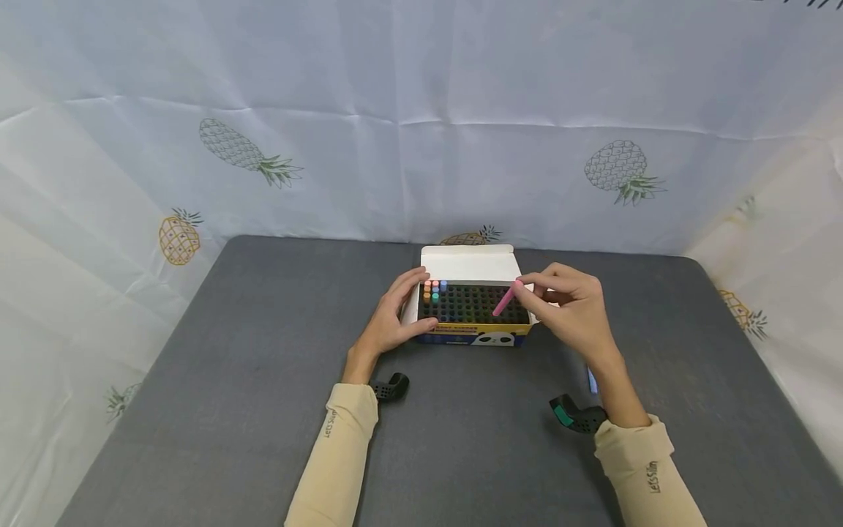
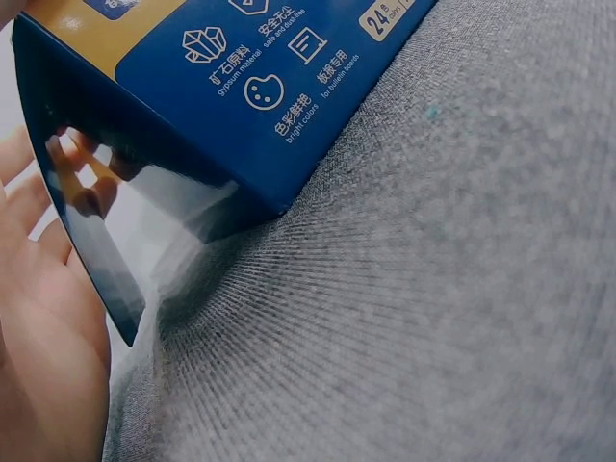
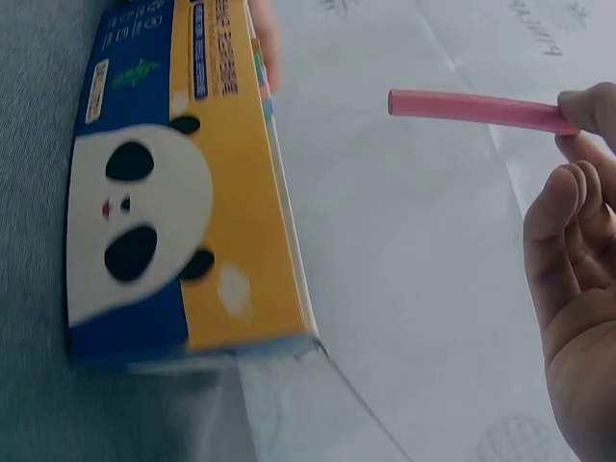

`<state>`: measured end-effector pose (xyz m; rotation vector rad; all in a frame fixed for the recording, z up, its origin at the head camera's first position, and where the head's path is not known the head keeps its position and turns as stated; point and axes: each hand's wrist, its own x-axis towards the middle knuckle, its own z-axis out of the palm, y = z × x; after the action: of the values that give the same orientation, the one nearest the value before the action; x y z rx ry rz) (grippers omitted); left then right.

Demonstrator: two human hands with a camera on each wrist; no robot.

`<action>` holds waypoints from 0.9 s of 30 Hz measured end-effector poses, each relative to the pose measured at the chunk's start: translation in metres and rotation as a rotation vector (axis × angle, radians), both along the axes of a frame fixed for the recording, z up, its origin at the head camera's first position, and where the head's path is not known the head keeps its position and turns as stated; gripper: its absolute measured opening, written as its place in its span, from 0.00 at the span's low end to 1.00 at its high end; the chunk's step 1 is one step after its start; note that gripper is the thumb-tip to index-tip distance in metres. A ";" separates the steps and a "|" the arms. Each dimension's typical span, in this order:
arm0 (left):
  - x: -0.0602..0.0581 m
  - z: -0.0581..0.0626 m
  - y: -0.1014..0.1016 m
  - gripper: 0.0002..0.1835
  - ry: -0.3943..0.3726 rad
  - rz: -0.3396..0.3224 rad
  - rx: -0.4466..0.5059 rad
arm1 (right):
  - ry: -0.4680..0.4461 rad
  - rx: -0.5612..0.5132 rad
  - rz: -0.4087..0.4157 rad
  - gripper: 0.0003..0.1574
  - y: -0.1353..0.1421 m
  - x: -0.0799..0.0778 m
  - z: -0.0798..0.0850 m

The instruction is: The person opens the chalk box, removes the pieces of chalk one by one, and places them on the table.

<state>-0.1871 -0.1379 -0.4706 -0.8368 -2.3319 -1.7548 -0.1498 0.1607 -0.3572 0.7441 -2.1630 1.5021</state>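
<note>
A blue and yellow chalk box (image 1: 454, 335) with a panda on its front stands on the table, its white lid (image 1: 467, 262) raised at the back. My left hand (image 1: 393, 311) holds the box's left end, thumb at the front rim and fingers toward the back corner. Between thumb and fingertips, my right hand (image 1: 571, 304) pinches a pink chalk stick (image 3: 472, 108) by one end. The stick tilts down over the right part of the black holed insert (image 1: 470, 301). Several coloured chalk sticks (image 1: 427, 287) stand in holes at the insert's back left.
A blue stick (image 1: 592, 380) lies on the grey table (image 1: 474, 439), partly hidden by the right wrist. White side flaps fold out at both box ends. A pale curtain (image 1: 408, 168) with pineapple prints hangs behind the table.
</note>
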 end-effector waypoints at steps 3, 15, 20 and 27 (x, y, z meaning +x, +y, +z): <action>0.000 0.001 -0.001 0.41 0.002 0.003 -0.012 | 0.032 0.002 0.006 0.10 0.012 0.004 -0.001; 0.002 -0.001 0.000 0.40 -0.009 0.010 -0.013 | 0.038 0.045 -0.026 0.17 0.065 0.022 -0.017; 0.002 -0.002 -0.001 0.41 -0.003 0.004 -0.026 | -0.014 -0.085 0.087 0.17 0.097 0.027 -0.031; 0.002 -0.001 -0.002 0.41 0.005 -0.006 -0.010 | -0.094 -0.174 0.168 0.15 0.142 0.033 -0.047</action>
<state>-0.1854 -0.1399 -0.4712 -0.8503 -2.3393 -1.7427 -0.1165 0.3024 -0.4038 0.8264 -2.0449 1.8174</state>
